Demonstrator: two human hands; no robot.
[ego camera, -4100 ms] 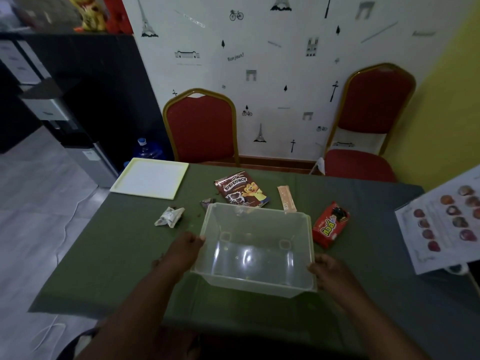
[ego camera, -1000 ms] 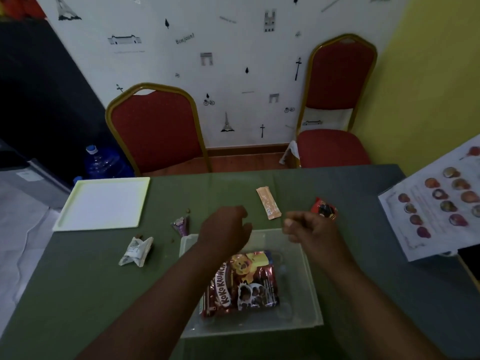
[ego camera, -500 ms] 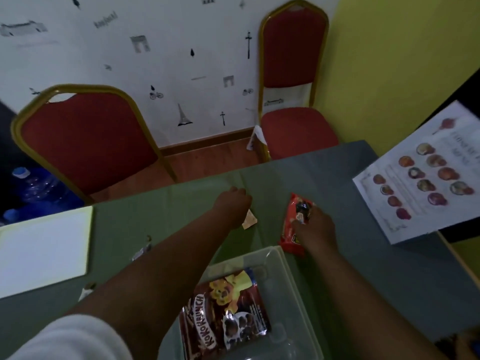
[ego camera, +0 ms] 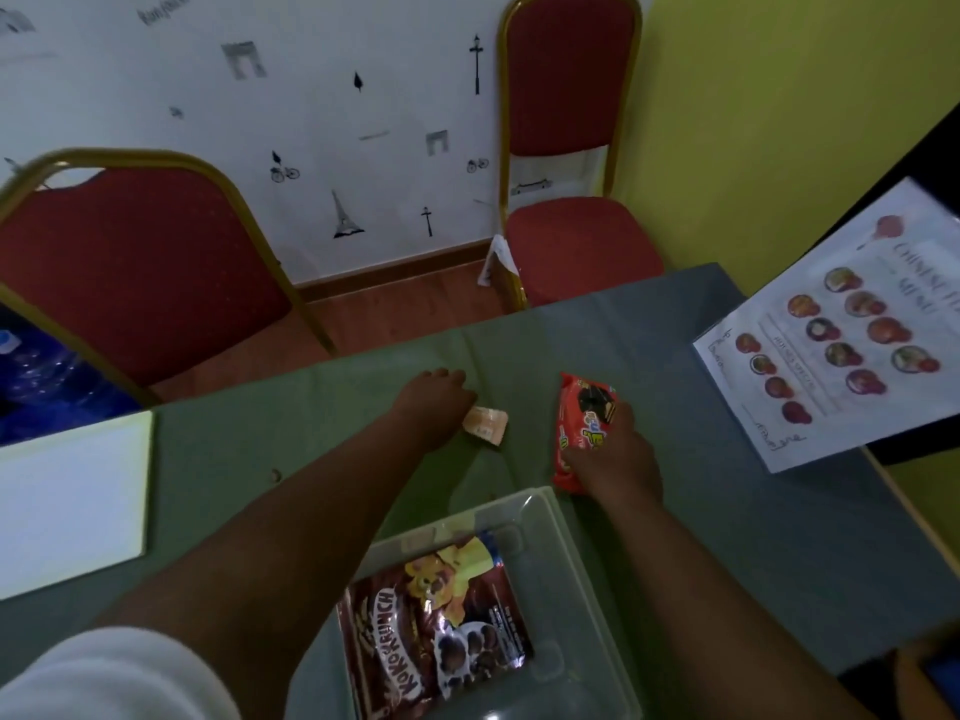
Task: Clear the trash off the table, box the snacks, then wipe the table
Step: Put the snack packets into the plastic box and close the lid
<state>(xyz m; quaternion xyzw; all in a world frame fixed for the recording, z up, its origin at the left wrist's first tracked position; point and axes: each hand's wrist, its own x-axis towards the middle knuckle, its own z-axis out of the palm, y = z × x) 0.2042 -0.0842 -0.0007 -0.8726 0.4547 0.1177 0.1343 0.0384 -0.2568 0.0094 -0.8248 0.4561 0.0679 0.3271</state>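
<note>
On the green table (ego camera: 727, 511), a clear box (ego camera: 576, 579) holds a cereal bag (ego camera: 436, 621), and just beyond the box the left hand (ego camera: 434, 402) curls over one end of an orange sachet (ego camera: 485, 424), while at the box's far right corner the right hand (ego camera: 615, 459) grips a red pack (ego camera: 582, 428).

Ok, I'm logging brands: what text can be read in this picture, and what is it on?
"KOKO KRUNCH": brown cereal bag in the clear box.
"CHINESE", "MENU": menu sheet; its small print is blurred.
Too blurred to read: red snack pack, orange sachet, wall sticker script.
</note>
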